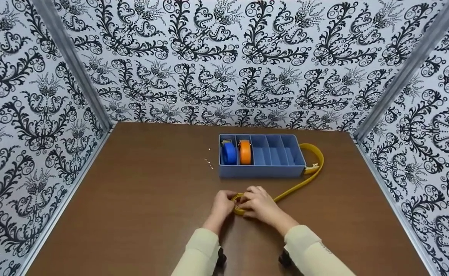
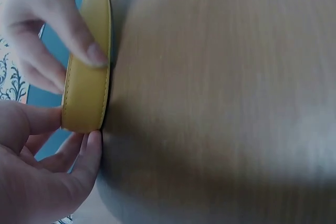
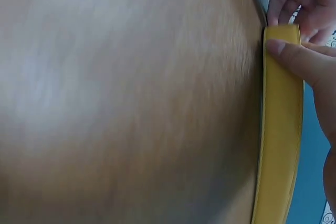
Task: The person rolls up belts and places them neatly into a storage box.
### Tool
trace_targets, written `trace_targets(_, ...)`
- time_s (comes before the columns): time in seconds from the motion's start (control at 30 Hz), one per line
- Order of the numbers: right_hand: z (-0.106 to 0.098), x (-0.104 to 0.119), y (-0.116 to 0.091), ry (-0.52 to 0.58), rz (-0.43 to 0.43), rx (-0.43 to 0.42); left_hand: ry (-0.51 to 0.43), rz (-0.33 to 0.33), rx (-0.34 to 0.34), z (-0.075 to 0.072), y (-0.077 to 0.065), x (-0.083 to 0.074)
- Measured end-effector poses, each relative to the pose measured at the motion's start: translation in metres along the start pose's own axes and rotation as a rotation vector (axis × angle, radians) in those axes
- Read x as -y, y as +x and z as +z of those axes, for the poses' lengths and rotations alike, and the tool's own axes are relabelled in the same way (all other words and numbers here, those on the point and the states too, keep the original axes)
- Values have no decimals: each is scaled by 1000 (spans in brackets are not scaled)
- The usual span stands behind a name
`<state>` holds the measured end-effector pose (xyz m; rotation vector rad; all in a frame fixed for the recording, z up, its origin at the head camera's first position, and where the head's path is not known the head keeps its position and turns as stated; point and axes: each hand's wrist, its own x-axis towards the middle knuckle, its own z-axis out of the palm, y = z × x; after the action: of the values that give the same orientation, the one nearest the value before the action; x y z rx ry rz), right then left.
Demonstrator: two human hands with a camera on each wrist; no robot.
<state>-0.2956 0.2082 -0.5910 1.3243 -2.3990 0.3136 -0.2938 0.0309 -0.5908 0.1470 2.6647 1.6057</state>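
Note:
A yellow belt (image 1: 297,186) with stitched edges is partly wound into a coil on the brown table, standing on its edge. My left hand (image 1: 222,207) pinches the coil's left side between thumb and fingers. From the right, my right hand (image 1: 261,205) grips the same coil, its thumb lying on the belt's yellow face (image 3: 281,129) in the right wrist view. The loose length runs off to the right and bends back to a gold-coloured buckle (image 1: 312,168) beside the box. Fingers cover part of the coil.
Behind the hands stands a blue box (image 1: 263,171) with several compartments. A rolled blue belt (image 1: 230,154) sits in its leftmost slot, a rolled orange belt (image 1: 245,153) in the one beside it. Small white specks (image 1: 209,163) lie left of the box. Patterned walls enclose the table.

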Motion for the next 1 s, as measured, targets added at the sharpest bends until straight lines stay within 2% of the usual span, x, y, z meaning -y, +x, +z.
trace_targets(0.23,-14,-12,-2,-24,-77,126,35,52,47,-1,2,-4)
trace_targets(0.47,-16,-22,5,-113,-281,65,14,112,61,-2,3,-1)
trace_targets(0.57,-12,-24,7,-135,-334,20,14,129,53,-1,3,2)
trace_targets(0.77,-4,-24,6,-111,-334,-76,1,91,56,6,-6,5)
trace_targets(0.87,-3,-20,7,-90,-279,-81,-35,67,19,9,-9,7)
trace_targets(1.0,-2,-13,9,-79,-187,-48,-119,2,-33,8,-11,8)
